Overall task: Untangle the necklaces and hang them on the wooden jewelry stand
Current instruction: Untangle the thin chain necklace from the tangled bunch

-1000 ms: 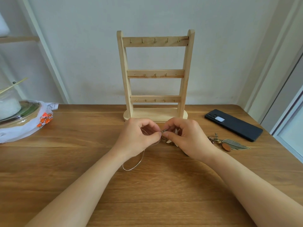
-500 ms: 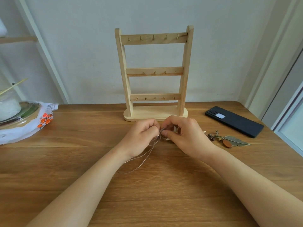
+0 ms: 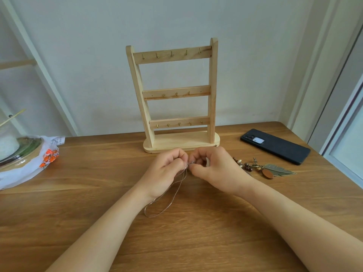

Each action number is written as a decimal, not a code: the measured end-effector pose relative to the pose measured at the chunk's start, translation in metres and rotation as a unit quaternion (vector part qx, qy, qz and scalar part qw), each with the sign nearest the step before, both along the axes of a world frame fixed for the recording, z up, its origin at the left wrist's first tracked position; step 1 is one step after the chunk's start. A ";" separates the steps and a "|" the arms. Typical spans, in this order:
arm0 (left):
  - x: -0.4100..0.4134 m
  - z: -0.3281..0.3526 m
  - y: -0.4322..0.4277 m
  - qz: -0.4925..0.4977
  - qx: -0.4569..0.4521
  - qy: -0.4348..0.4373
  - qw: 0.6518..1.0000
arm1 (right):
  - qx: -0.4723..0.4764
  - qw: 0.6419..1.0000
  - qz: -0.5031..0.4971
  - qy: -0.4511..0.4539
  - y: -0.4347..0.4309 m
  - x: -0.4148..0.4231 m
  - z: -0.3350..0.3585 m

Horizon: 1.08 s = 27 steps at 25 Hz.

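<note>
One thin cord necklace (image 3: 172,190) hangs looped between both hands, left hand (image 3: 164,171) and right hand (image 3: 214,169) fingers pinching its clasp. One beaded feather necklace (image 3: 265,168) lies on the counter (image 3: 98,193). One empty wooden stand (image 3: 176,95), three hook rails, behind.

Wooden table (image 3: 82,222) against pale wall (image 3: 78,46); daylit glass, perhaps door (right) (image 3: 349,138).

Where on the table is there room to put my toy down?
Bare wood lies between the plastic bag and the left hand, and along the near edge under the forearms. It's crowded on the right: the phone and feather necklace sit beside the right hand. The wooden stand blocks the back.
</note>
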<state>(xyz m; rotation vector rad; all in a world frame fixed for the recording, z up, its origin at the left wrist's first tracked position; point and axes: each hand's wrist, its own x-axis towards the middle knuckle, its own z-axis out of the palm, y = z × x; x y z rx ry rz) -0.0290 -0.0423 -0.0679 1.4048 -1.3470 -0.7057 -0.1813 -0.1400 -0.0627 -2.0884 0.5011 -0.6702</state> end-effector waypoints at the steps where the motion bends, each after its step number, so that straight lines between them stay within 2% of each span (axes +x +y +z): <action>1: -0.001 0.000 0.000 -0.001 0.007 -0.002 1.000 | -0.043 0.999 -0.007 0.006 0.000 0.000 -0.001; 5: -0.003 -0.001 0.000 0.007 0.020 0.021 1.000 | -0.205 0.978 -0.033 0.005 0.000 0.001 -0.005; 7: -0.001 -0.001 -0.001 0.024 0.002 0.069 0.997 | -0.225 0.973 -0.045 0.011 -0.003 0.001 -0.007; 9: 0.004 -0.001 -0.001 0.049 -0.013 0.088 0.995 | -0.155 0.986 -0.062 -0.010 -0.008 0.000 -0.007; 12: 0.007 -0.001 -0.001 0.077 0.003 0.057 0.995 | -0.073 0.995 -0.063 -0.027 -0.011 -0.002 -0.002; 19: 0.005 -0.001 0.001 0.085 -0.035 0.049 0.994 | -0.072 0.996 -0.048 -0.025 -0.007 -0.002 -0.004; 23: 0.011 -0.001 0.000 0.054 -0.023 -0.009 0.998 | -0.099 0.994 -0.042 -0.016 -0.005 -0.001 -0.004; 27: 0.015 -0.006 -0.002 -0.001 0.010 -0.046 0.999 | -0.017 0.999 -0.032 -0.032 -0.008 0.000 -0.003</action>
